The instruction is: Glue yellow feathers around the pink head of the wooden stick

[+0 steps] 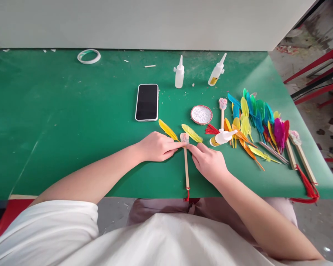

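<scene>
A thin wooden stick (186,168) lies upright in the view near the table's front edge, with a pale pink, heart-like decorated head and a red cord at its lower end. My left hand (158,147) presses an extended index finger on the stick just below its head, other fingers curled. From the right, my right hand (209,160) meets it there with its index fingertip, other fingers folded. An orange-yellow feather (168,129) slants beside my left hand. A yellow-green feather (192,133) lies above my right hand. Their quill ends are partly hidden.
On the green table (72,122) are a phone (147,102), a tape roll (89,57), two upright white bottles (179,75) (217,72), a tipped bottle (222,138) and a dish of white bits (201,114). Coloured feathers (259,111) and decorated sticks (305,160) lie at right.
</scene>
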A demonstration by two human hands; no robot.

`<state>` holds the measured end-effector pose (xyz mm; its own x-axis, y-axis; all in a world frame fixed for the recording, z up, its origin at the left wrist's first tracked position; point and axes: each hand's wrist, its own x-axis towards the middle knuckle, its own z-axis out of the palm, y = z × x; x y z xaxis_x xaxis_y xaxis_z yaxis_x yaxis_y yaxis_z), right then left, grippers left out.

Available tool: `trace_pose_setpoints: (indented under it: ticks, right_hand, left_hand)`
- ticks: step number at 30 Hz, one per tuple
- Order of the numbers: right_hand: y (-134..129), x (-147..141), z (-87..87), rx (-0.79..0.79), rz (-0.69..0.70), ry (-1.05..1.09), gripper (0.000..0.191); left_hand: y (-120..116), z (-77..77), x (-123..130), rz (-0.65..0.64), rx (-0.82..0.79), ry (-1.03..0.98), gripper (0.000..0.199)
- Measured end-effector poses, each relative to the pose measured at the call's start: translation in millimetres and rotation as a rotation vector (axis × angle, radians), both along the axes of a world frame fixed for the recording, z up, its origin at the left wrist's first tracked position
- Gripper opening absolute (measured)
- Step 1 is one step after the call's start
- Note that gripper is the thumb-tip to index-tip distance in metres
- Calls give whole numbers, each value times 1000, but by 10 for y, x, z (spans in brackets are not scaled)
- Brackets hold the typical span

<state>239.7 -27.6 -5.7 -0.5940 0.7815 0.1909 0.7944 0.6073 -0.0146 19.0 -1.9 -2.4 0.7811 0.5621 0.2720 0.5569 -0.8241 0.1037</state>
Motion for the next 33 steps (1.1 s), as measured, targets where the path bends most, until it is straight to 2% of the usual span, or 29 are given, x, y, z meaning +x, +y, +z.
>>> trace_pose_setpoints:
  ticks: [11, 16, 20, 25, 29, 33]
  right_hand:
    - [-10, -19, 25, -46, -4, 26, 33]
    - [10, -19, 30, -127, -67, 115, 32]
    - [1, -28, 35, -140, -73, 159, 31]
    - [18, -52, 35, -41, 34, 357, 27]
    - [64, -58, 15, -28, 150, 411, 29]
    - [76, -46, -23, -46, 144, 465, 28]
  left_hand:
    - [-8, 17, 6, 7, -15, -35, 35]
    - [14, -19, -24, 104, -33, -96, 37]
    - [48, -60, -31, 157, 18, -109, 33]
    - [75, -86, -1, 155, 157, -126, 23]
    - [84, -74, 26, 145, 233, -123, 17]
    - [84, -59, 33, 151, 264, -108, 15]
